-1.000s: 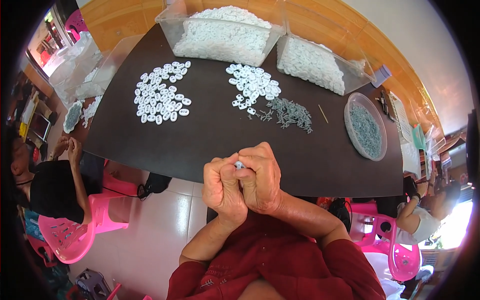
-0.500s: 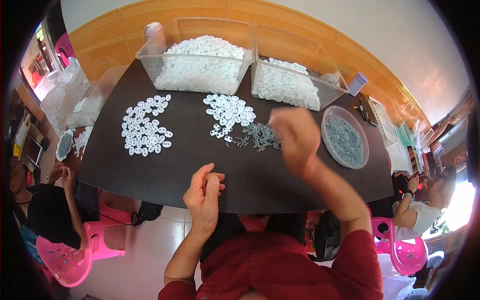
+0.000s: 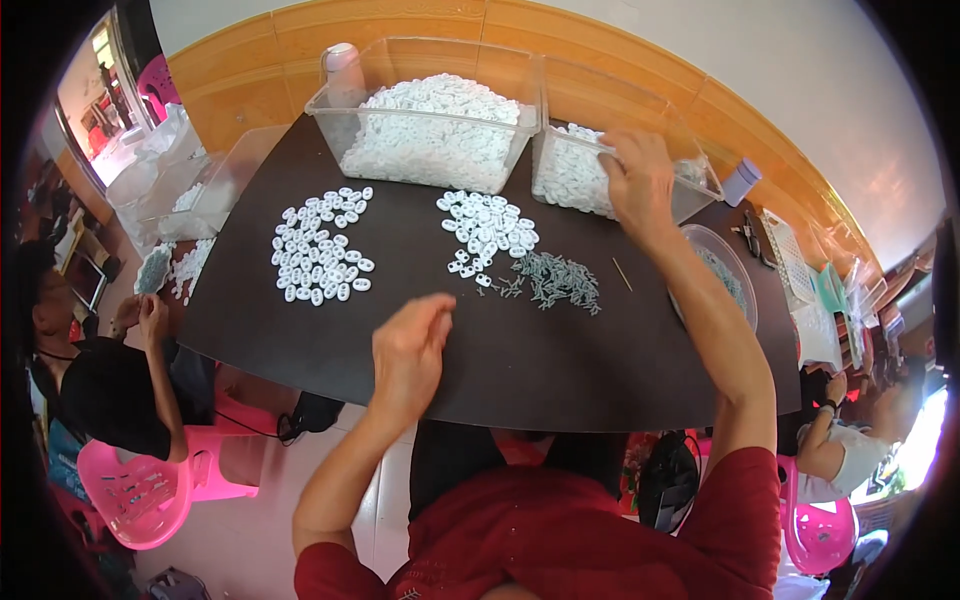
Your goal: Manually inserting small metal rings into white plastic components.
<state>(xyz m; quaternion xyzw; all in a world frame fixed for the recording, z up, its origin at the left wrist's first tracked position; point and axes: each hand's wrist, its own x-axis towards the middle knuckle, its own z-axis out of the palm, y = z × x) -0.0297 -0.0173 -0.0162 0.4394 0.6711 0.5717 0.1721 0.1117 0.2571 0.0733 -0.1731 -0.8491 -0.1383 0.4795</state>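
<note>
My left hand (image 3: pixel 411 346) hovers above the near part of the dark table, its fingers curled together; whatever they hold, if anything, is hidden. My right hand (image 3: pixel 643 182) reaches over the front of the right clear bin (image 3: pixel 700 195), thumb and fingers apart, with nothing visible between them. White oval two-hole pieces (image 3: pixel 575 172) fill that bin. Between my hands lies a heap of small grey screws (image 3: pixel 560 282). Just behind it is a cluster of the same white pieces (image 3: pixel 490 224), and a further spread of white pieces (image 3: pixel 318 250) lies at the left.
A larger clear bin (image 3: pixel 420 122) heaped with white pieces stands at the back. A round tub (image 3: pixel 735 262) of screws is partly behind my right forearm. A thin stick (image 3: pixel 622 273) lies near the screws. Pliers (image 3: pixel 752 238) rest far right. People sit at both sides.
My right hand has gone from over the screws up and away to the right bin, uncovering the screw heap and thin stick. My left hand has turned, its fingers drawn together.
</note>
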